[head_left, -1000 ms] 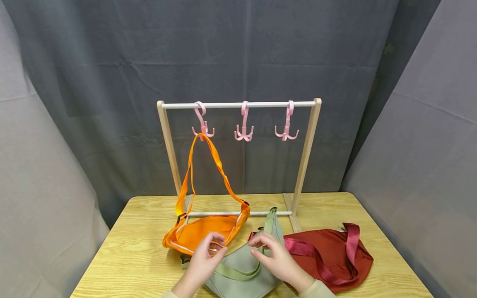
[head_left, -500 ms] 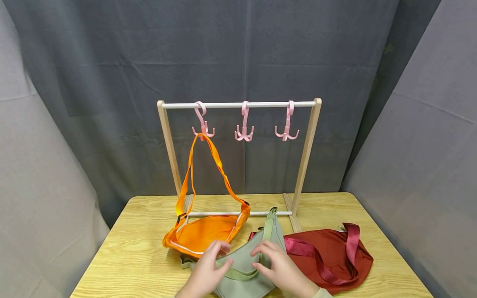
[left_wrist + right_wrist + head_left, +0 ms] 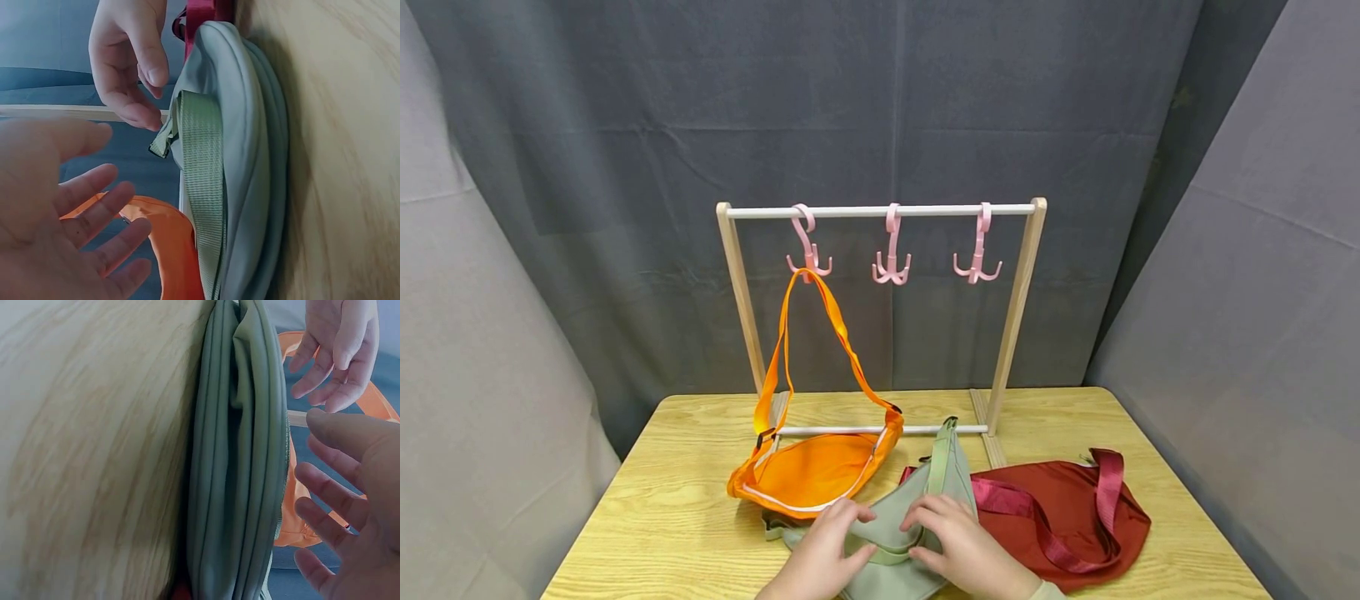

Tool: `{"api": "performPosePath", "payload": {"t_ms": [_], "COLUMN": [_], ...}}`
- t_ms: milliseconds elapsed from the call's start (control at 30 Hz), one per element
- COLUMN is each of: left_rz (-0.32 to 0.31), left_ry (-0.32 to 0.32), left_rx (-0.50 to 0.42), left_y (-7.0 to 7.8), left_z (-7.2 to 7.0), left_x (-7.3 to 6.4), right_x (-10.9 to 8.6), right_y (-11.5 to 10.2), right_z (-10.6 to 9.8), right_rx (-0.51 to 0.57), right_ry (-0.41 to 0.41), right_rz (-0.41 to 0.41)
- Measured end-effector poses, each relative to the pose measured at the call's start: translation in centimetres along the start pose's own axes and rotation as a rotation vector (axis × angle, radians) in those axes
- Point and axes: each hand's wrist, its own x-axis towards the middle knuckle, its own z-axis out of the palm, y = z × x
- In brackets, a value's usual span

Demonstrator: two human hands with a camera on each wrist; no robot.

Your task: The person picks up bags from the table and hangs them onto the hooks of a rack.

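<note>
A sage-green bag (image 3: 891,508) lies on the table at the front, its webbing strap (image 3: 203,150) looped over its upper face. My left hand (image 3: 827,550) hovers above the bag's left part, fingers relaxed and spread, holding nothing. Over its right part is my right hand (image 3: 955,542), thumb apart from loosely bent fingers, with nothing in them. Both wrist views show a gap between the fingers and the green fabric. Behind my left hand an orange bag (image 3: 820,471) hangs by its strap from the left pink hook (image 3: 808,254), its lower edge close to the green bag.
A dark red bag (image 3: 1067,508) with a crimson strap lies right of the green one. Across the back stands a wood-and-white rack (image 3: 1030,275). Its middle hook (image 3: 892,250) and right hook (image 3: 979,250) carry nothing. Grey curtains (image 3: 625,167) surround the table (image 3: 655,500).
Both hands have come lower and nearer the front, over the green bag. The left has also shifted slightly right, and its fingers have opened from a looser curl. The bags look unmoved.
</note>
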Motion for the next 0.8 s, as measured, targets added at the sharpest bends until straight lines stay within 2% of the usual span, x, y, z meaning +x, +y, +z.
{"api": "performPosePath", "payload": {"t_ms": [333, 800], "left_rz": [0.016, -0.073], "left_ry": [-0.047, -0.190], "left_rx": [0.092, 0.151], "left_y": [-0.34, -0.66], "left_z": [0.28, 0.72], "left_x": [-0.02, 0.41], "right_x": [-0.19, -0.11], "right_y": [0.30, 0.75], "right_z": [0.02, 0.02], "right_rx": [-0.008, -0.069], "right_ry": [-0.060, -0.148], "right_rz": [0.016, 0.050]}}
